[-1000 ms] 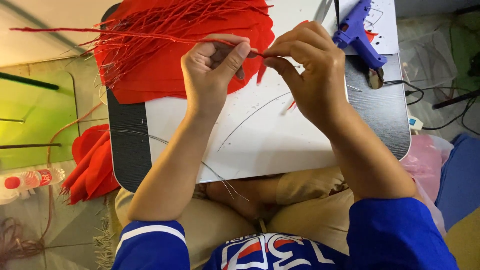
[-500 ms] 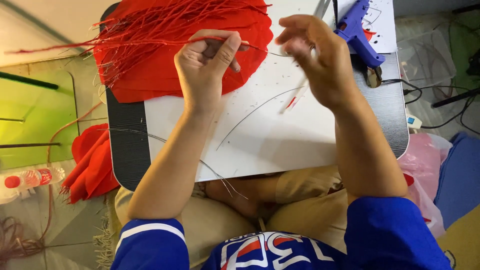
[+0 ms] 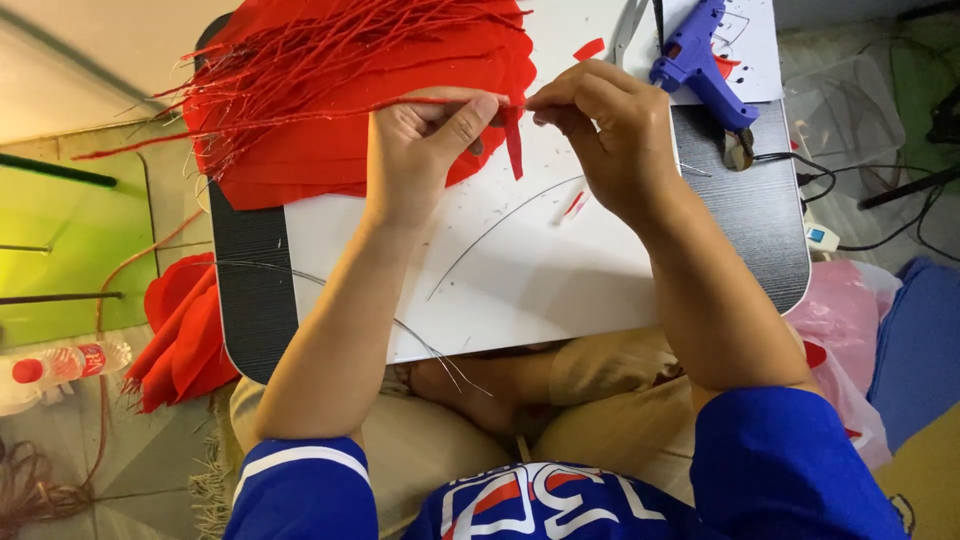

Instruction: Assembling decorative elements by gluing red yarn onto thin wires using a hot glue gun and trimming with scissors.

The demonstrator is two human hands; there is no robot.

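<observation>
Change: half a second ago the hands were apart; now they meet, and a red strip hangs between them.
Left hand: pinched on a red-wrapped wire running out to its left.
Right hand: fingertips closed on the same wire's end.
Under the hands: white sheet on the table, bare wire curving across.
Beyond left hand: pile of red pieces.
Beyond right hand: blue glue gun.

Head camera looks down (close) at lap board
</observation>
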